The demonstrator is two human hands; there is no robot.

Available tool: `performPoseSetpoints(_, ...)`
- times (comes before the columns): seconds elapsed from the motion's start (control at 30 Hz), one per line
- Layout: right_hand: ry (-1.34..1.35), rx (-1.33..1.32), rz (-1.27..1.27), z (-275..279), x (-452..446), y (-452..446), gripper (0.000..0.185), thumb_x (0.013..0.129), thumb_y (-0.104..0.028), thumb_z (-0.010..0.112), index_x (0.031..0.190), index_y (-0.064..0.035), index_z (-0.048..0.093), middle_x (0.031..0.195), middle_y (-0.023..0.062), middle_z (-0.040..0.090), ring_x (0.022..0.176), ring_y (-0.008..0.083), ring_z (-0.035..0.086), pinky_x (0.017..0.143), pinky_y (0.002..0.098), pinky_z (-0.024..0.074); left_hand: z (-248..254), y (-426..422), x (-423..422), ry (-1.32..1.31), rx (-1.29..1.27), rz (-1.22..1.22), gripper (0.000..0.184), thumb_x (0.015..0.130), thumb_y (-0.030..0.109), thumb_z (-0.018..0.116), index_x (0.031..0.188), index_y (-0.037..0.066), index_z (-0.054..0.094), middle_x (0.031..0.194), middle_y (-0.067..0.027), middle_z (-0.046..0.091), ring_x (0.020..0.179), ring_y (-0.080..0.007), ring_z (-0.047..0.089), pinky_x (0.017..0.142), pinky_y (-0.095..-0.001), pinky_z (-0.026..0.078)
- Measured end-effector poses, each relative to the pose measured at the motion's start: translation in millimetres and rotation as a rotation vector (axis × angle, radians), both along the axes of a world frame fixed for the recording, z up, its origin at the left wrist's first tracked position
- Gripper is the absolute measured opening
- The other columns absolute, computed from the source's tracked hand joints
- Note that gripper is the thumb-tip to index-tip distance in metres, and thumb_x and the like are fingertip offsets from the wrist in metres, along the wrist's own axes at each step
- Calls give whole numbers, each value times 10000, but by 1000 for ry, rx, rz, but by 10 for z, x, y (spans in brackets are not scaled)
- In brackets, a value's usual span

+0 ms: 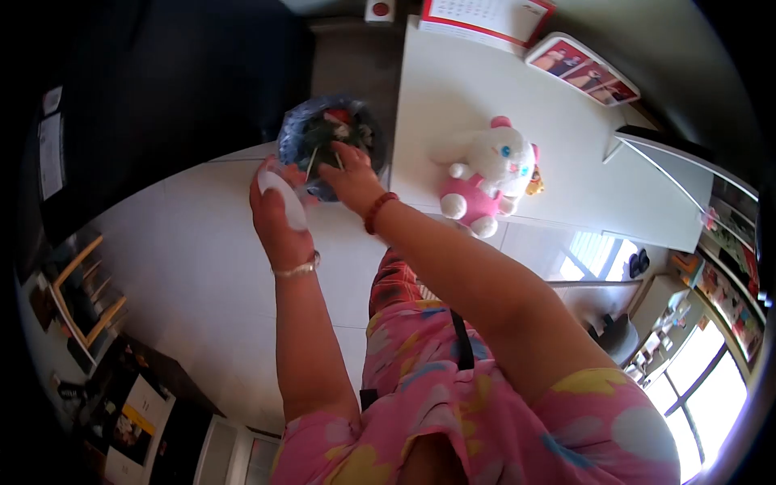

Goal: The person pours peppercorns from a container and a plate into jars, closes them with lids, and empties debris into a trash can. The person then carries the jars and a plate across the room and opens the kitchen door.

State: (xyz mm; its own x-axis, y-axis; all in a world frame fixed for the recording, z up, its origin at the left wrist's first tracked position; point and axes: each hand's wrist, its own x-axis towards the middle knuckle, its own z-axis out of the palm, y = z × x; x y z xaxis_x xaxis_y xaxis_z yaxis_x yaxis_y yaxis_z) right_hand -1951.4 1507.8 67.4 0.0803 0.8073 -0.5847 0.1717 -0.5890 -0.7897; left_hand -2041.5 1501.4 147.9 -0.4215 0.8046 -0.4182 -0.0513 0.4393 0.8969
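My left hand (pixel 273 222) is wrapped around a white, rounded, dish-like thing (pixel 281 200); its kind is unclear, and something pink and see-through shows at its upper edge. Just to the right, my right hand (pixel 356 179) reaches over a bin (pixel 284 139) lined with a clear bluish plastic bag. Its thumb and fingers are apart, close to dark green leafy matter (pixel 311 136) inside. A red piece (pixel 339 115) and pale bits lie among the leaves. Thin whitish strips show near my fingertips; whether they touch them is hard to tell.
Right of the bin stands a white table (pixel 420 97) bearing a white plush toy (pixel 485 174) in pink, a desk calendar (pixel 485 18) and a framed picture (pixel 582 69). A large black object (pixel 162 97) borders the bin on the left. Pale tiles (pixel 202 267) cover the floor.
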Motion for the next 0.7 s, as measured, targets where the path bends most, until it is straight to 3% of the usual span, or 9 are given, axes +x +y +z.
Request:
performPoseSetpoints(0.07, 222, 91, 106, -138, 36, -13, 273, 811, -159, 510, 1074, -109, 565, 1261, 180, 419, 1020, 348, 510, 898, 386, 422, -9, -119, 66, -855, 135, -107, 714, 728, 537, 531, 1235, 47, 423, 1046, -118, 580, 966, -245, 543, 745, -366, 448)
performPoseSetpoints(0.13, 402, 101, 137, 76, 154, 61, 229, 865, -200, 493, 1055, -96, 565, 1201, 137, 489, 977, 292, 541, 875, 372, 439, -72, -138, 133, -945, 175, -150, 692, 747, 534, 520, 1228, 45, 427, 1052, -112, 575, 967, -251, 547, 756, -361, 456)
performPoseSetpoints(0.2, 1275, -620, -581, 440, 182, 134, 282, 913, -271, 448, 1106, -87, 540, 1146, 84, 523, 829, 152, 565, 637, 222, 453, -294, -174, 144, -805, 124, 54, 647, 767, 510, 511, 1212, 46, 436, 1041, -104, 578, 938, -247, 559, 706, -351, 470)
performPoseSetpoints(0.23, 1186, -568, -455, 432, 207, 119, 339, 907, -372, 454, 1141, -136, 522, 1226, 59, 466, 978, 158, 527, 788, 292, 423, -363, -139, 60, -749, 98, -17, 594, 781, 462, 513, 1201, 47, 444, 1028, -92, 571, 927, -223, 552, 674, -328, 475)
performPoseSetpoints(0.27, 1179, -552, -464, 436, 237, 81, 339, 907, -372, 454, 1141, -136, 522, 1226, 59, 466, 978, 158, 527, 788, 292, 423, -407, -127, -34, -762, 100, -31, 594, 781, 462, 513, 1201, 47, 444, 1028, -92, 571, 927, -223, 552, 674, -328, 475)
performPoseSetpoints(0.33, 1075, -545, -302, 695, 329, 38, 433, 872, -448, 483, 1205, -172, 476, 1270, 39, 427, 1136, 176, 420, 938, 397, 303, -322, -59, -65, -301, -60, -41, 455, 796, 279, 516, 1183, 48, 455, 999, -83, 555, 915, -185, 538, 690, -299, 465)
performPoseSetpoints(0.37, 1046, -457, -266, 710, 329, -15, 535, 839, -493, 506, 1263, -176, 425, 1268, 30, 432, 1209, 197, 330, 989, 462, 192, -230, -64, -65, -343, -5, -79, 452, 797, 247, 506, 1195, 42, 448, 1007, -85, 549, 901, -179, 538, 685, -286, 462)
performPoseSetpoints(0.47, 649, -220, -114, 1007, 546, -125, 498, 828, -389, 523, 1253, -142, 446, 1208, 28, 482, 1098, 182, 443, 865, 378, 374, 183, -88, 101, -280, -1, -251, 457, 794, 181, 473, 1229, 50, 429, 1044, -76, 529, 891, -163, 528, 675, -256, 456)
performPoseSetpoints(0.7, 668, 190, -234, 2407, 1819, -659, 506, 898, -293, 486, 1329, -85, 323, 1262, 93, 423, 1068, 191, 502, 851, 339, 441, 431, -233, -122, -10, -164, -464, 463, 780, 325, 554, 1184, 117, 465, 992, -5, 545, 855, -110, 511, 609, -254, 409)
